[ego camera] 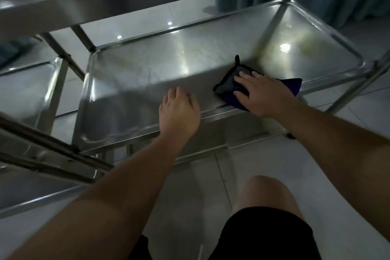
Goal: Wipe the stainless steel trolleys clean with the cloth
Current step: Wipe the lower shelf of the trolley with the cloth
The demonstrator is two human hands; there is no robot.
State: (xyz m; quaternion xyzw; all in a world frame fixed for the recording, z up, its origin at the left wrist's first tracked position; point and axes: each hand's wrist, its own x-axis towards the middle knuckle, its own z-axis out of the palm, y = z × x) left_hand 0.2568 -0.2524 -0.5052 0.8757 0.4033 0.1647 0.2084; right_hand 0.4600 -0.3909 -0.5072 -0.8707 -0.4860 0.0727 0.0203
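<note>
1. Knee (266, 192), bare, nearest; black shorts (263, 236).
2. Left hand (179, 110): fingers relaxed, grasping nothing, resting on trolley shelf (130, 74).
3. Right hand (261, 93): fingers flat, pressing dark cloth (226, 86) on shelf's near right edge.

Two stainless steel trolleys are showing: one trolley (130, 65) in the middle, and a second trolley (27, 95) sitting just beside it at the left edge. One dark cloth (228, 87) is lying on the middle trolley's lower shelf. Two hands are reaching in, the left hand (179, 112) and the right hand (263, 95). One bare knee (266, 192) is showing at the bottom.
</note>
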